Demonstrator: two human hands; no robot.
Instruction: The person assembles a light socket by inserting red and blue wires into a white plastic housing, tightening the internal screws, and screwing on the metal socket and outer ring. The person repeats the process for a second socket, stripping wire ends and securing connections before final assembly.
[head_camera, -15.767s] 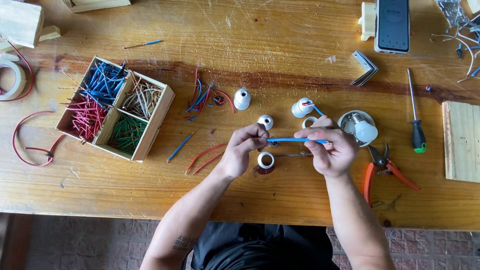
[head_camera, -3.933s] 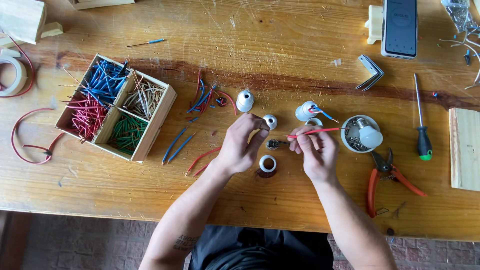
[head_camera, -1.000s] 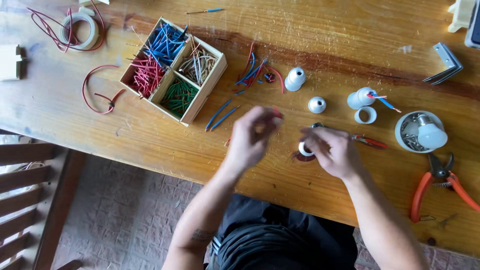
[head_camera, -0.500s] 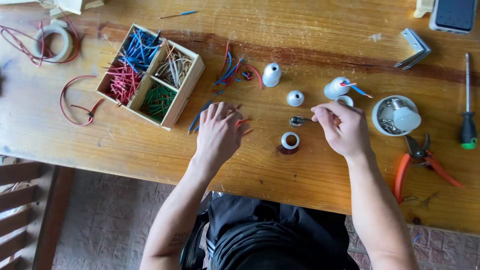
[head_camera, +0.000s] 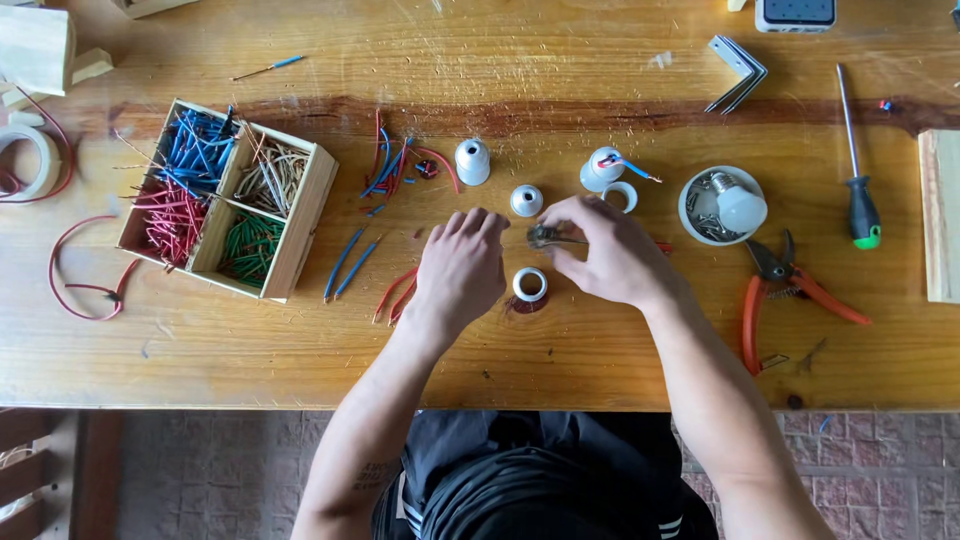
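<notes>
Seen from above, 2 bare hands meet over a scratched wooden bench (head_camera: 560, 60). The right hand (head_camera: 610, 255) pinches a small dark metal part (head_camera: 545, 237) at its fingertips, fingers clamped on it, just above the bench. A red wire (head_camera: 664, 247) pokes out behind that hand. The left hand (head_camera: 460, 268) lies palm down beside it, fingers loosely apart, holding nothing. A white ring (head_camera: 530, 285) sits between the hands, and a small white cap (head_camera: 526, 200) lies just beyond them. Left stands a wooden box (head_camera: 300, 225) of coloured wire pieces; right lie orange pliers (head_camera: 775, 290).
</notes>
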